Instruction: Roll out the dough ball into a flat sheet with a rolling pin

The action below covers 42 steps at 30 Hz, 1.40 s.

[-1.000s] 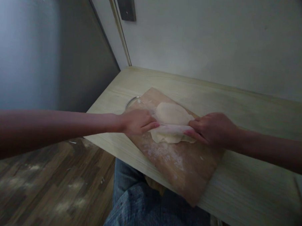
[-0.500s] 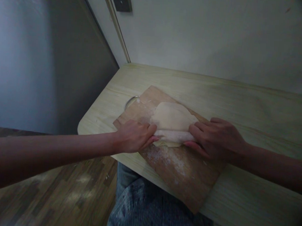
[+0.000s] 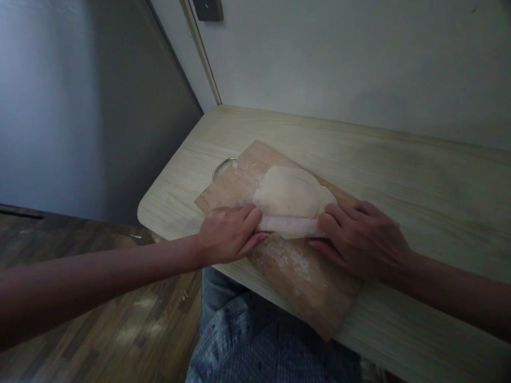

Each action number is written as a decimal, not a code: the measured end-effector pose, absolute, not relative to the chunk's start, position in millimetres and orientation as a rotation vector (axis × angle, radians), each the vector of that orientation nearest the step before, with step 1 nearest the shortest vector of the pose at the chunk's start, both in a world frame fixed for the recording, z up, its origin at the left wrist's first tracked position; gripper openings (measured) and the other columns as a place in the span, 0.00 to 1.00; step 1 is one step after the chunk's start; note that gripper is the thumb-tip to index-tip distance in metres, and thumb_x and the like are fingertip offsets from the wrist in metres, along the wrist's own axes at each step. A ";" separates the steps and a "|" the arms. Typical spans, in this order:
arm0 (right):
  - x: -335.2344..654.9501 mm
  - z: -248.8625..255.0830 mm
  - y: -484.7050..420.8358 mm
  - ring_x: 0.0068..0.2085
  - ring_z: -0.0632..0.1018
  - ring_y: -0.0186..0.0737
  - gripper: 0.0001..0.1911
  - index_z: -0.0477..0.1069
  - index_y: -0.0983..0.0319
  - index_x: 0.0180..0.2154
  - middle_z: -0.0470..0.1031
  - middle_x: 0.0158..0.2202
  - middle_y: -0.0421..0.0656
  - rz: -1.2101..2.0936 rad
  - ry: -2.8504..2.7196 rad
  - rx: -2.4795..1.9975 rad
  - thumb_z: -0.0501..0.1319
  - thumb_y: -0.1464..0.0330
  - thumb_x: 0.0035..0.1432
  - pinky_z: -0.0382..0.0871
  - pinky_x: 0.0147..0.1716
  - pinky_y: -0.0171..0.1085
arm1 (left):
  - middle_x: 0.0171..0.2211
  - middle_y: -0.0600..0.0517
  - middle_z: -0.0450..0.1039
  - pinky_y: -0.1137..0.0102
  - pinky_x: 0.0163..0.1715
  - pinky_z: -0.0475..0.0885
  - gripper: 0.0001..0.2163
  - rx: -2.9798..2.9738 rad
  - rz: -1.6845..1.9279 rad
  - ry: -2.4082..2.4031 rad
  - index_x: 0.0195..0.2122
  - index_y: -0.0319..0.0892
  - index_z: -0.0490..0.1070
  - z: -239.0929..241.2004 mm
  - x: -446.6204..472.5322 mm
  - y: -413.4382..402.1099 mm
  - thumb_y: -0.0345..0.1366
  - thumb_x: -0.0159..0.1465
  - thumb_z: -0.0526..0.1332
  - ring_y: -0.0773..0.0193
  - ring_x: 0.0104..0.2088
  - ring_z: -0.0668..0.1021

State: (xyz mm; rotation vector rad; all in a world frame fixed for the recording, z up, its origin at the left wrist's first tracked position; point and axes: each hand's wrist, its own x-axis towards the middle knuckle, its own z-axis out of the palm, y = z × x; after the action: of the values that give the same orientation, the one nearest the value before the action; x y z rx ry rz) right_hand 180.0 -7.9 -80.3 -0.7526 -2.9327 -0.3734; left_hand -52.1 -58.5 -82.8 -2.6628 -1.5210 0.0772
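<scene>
A flat sheet of pale dough (image 3: pixel 291 192) lies on a floured wooden cutting board (image 3: pixel 303 272). A pale rolling pin (image 3: pixel 290 224) lies across the dough's near edge. My left hand (image 3: pixel 228 232) is curled over the pin's left end. My right hand (image 3: pixel 363 238) lies over its right end, fingers bent and pressing down. Both ends of the pin are hidden under my hands.
The board sits askew on a light wooden table (image 3: pixel 429 182) and overhangs its near edge. A metal handle loop (image 3: pixel 221 166) sticks out at the board's far left corner. A white wall stands behind, a grey panel and wooden floor (image 3: pixel 84 319) to the left.
Both hands and the rolling pin have come toward me, from the middle of the dough to its near edge. The view has shifted slightly.
</scene>
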 end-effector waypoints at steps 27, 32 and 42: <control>179.8 -85.4 -37.7 0.33 0.65 0.42 0.15 0.64 0.64 0.31 0.66 0.31 0.47 -0.273 -2.871 -0.871 0.44 0.61 0.56 0.57 0.30 0.38 | 0.40 0.40 0.62 0.59 0.37 0.60 0.20 -2.634 -0.287 -1.567 0.41 0.36 0.58 -98.4 -40.5 -105.8 0.48 0.59 0.44 0.54 0.40 0.64; 174.7 -75.0 -17.6 0.40 0.65 0.45 0.18 0.65 0.64 0.36 0.66 0.39 0.50 -0.270 -2.920 -0.814 0.45 0.59 0.55 0.57 0.35 0.41 | 0.40 0.42 0.60 0.60 0.40 0.60 0.17 -2.622 -0.294 -1.669 0.36 0.37 0.59 -87.0 -42.7 -89.3 0.46 0.60 0.43 0.56 0.41 0.63; 168.3 -88.2 28.0 0.56 0.51 0.51 0.29 0.54 0.65 0.52 0.51 0.55 0.54 0.009 -2.809 -1.033 0.38 0.55 0.56 0.50 0.48 0.52 | 0.45 0.41 0.60 0.61 0.46 0.56 0.19 -2.466 -0.354 -2.102 0.47 0.33 0.53 -83.6 -48.6 -19.1 0.41 0.62 0.38 0.58 0.46 0.63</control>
State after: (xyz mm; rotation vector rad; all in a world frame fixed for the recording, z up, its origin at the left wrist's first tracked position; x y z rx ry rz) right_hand 168.3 28.0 -88.2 -1.0325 -2.8093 0.0085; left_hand -48.6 -19.1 -83.6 -2.4664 -2.1016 -0.3542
